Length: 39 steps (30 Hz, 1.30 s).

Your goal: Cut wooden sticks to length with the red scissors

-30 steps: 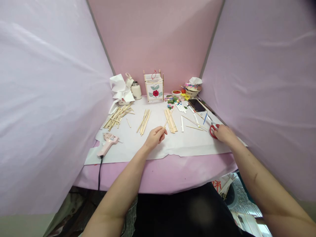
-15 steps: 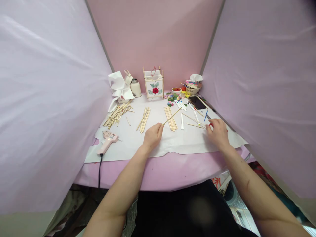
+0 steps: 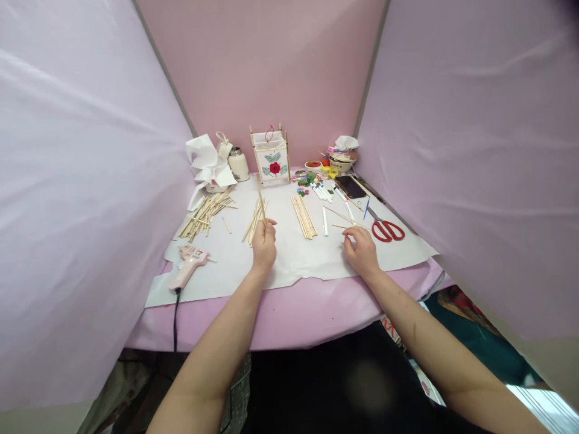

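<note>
My left hand [image 3: 264,243] is closed on a thin wooden stick [image 3: 260,198] that points away from me, over a small bundle of sticks [image 3: 253,220]. My right hand [image 3: 360,248] rests on the white paper [image 3: 312,256] with its fingers curled at the near end of a loose stick [image 3: 338,214]; whether it grips the stick I cannot make out. Red-handled scissors [image 3: 386,229] lie just to the right of that hand, apart from it. Another bundle of sticks [image 3: 303,216] lies between my two hands.
A pink glue gun [image 3: 186,266] with a black cord lies at the left front. A larger stick pile [image 3: 203,213], a paper lantern [image 3: 270,155], a white jar [image 3: 237,164], markers [image 3: 323,192], a phone [image 3: 350,187] and small bowls [image 3: 339,161] fill the back. Pink and lilac screens enclose the table.
My right hand has left the scissors and moved left to the loose sticks. My left hand has swung its stick from pointing right to pointing straight away.
</note>
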Available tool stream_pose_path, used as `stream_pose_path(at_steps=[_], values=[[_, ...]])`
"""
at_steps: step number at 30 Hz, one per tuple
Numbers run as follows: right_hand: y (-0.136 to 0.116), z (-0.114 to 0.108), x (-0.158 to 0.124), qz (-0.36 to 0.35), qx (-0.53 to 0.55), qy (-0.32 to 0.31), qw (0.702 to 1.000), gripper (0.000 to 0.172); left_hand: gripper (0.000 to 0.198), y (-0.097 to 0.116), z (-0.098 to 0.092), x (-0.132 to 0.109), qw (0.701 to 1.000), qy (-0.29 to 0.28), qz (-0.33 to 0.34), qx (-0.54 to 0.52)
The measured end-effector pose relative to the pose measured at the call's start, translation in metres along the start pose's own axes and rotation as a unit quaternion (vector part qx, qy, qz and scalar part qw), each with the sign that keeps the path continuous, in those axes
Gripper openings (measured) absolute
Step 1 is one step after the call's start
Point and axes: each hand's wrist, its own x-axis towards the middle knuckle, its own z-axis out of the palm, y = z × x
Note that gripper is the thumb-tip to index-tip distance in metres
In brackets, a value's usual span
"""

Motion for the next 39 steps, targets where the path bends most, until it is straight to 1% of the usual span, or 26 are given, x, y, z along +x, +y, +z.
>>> stream_pose_path(at_steps=[3,6,9,11,13,16,17,21,22,23,27,28,32,36,39], values=[[0.007,-0.001,0.002,0.03,-0.021,0.044,0.998,0.02,0.017,-0.001,0.001,0.002,0.998,0.018,0.047,-0.048],[0.014,-0.002,0.004,0.055,-0.038,0.072,0.995,0.022,0.018,-0.003,0.003,0.004,0.995,0.016,0.04,-0.091],[0.019,-0.003,0.004,0.076,-0.06,0.082,0.992,0.024,0.019,-0.01,0.003,0.006,0.995,-0.004,0.028,-0.096],[0.02,-0.004,0.003,0.088,-0.078,0.083,0.99,0.024,0.018,-0.018,0.003,0.008,0.997,-0.028,0.012,-0.074],[0.021,-0.003,0.003,0.1,-0.093,0.083,0.987,0.023,0.018,-0.025,0.002,0.009,0.998,-0.05,-0.017,-0.041],[0.021,-0.002,0.003,0.107,-0.098,0.087,0.986,0.022,0.017,-0.03,0.001,0.01,0.997,-0.059,-0.042,-0.009],[0.021,-0.001,0.003,0.107,-0.095,0.087,0.986,0.022,0.016,-0.03,0.001,0.009,0.998,-0.055,-0.035,-0.011],[0.023,0.0,0.003,0.105,-0.08,0.081,0.988,0.022,0.017,-0.023,0.0,0.007,0.998,-0.02,0.036,-0.036],[0.023,0.0,0.003,0.107,-0.079,0.078,0.988,0.022,0.016,-0.023,0.0,0.007,0.998,-0.017,0.042,-0.033],[0.023,0.0,0.003,0.109,-0.079,0.075,0.988,0.021,0.015,-0.023,0.0,0.007,0.999,-0.018,0.035,-0.024],[0.023,0.0,0.002,0.115,-0.084,0.067,0.987,0.02,0.012,-0.029,-0.001,0.01,0.998,-0.047,-0.043,-0.012],[0.023,0.0,0.002,0.117,-0.085,0.066,0.987,0.02,0.012,-0.03,-0.001,0.011,0.998,-0.044,-0.046,-0.021],[0.023,0.0,0.002,0.119,-0.093,0.058,0.987,0.02,0.014,-0.031,-0.001,0.011,0.999,-0.013,-0.01,-0.046],[0.023,0.001,0.002,0.12,-0.105,0.051,0.986,0.02,0.013,-0.033,-0.002,0.01,1.0,-0.01,-0.023,-0.007],[0.023,0.002,0.001,0.122,-0.113,0.047,0.985,0.02,0.012,-0.033,-0.002,0.01,1.0,0.005,-0.006,0.02]])
